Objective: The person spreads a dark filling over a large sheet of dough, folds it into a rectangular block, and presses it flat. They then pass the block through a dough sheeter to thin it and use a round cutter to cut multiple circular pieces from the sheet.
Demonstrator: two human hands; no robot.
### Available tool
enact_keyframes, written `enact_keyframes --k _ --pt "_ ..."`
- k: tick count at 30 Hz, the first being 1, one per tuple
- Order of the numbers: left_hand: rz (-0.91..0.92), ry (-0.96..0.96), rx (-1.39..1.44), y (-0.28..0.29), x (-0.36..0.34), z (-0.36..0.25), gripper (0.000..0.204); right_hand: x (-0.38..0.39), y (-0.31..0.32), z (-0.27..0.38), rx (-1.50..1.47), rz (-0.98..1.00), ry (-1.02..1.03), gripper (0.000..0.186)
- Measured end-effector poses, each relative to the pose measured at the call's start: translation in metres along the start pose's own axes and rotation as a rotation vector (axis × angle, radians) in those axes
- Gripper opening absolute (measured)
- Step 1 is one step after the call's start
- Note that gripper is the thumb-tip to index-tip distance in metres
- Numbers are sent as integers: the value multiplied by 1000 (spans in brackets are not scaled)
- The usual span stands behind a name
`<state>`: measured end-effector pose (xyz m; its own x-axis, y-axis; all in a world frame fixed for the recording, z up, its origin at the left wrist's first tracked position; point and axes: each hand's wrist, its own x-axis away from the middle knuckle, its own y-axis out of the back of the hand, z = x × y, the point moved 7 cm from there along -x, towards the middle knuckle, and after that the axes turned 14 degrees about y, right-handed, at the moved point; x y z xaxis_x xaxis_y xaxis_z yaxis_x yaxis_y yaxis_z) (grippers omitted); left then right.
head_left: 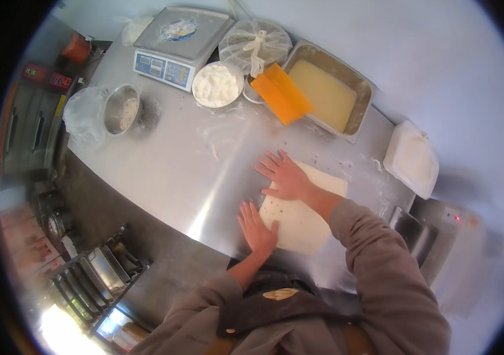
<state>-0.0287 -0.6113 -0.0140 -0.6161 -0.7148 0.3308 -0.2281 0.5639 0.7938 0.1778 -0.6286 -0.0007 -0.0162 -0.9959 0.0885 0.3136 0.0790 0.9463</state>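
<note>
The steel counter spreads beneath everything, its front edge near my body. At its far side the metal tray holds a pale yellowish filling; a hard knock to the counter might disturb it. The pale dough sheet lies flat right before me, near the front edge; uneven weight from my palms could leave one side thin, and it may stick if the metal beneath is bare, which I cannot see. The orange scraper rests across the tray's corner, where a nudge might slide it in. My grip is open on both sides, clasping nothing: my right hand spreads over the dough's far left corner, fingertips past it, and my left hand lies along the near left edge, thumb over the dough. Smallest are the dark specks, which hard pressing could smear.
</note>
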Motion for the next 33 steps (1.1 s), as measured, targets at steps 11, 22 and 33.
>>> enact_keyframes --k 11,22,33 --pt "28 9 -13 -9 3 9 109 21 16 -46 -247 -19 3 88" --pt "-4 -11 -49 -19 3 16 108 48 18 -56 -350 37 91 94" --pt "-113 -55 -1 -14 7 10 104 85 29 -59 -282 -95 112 98"
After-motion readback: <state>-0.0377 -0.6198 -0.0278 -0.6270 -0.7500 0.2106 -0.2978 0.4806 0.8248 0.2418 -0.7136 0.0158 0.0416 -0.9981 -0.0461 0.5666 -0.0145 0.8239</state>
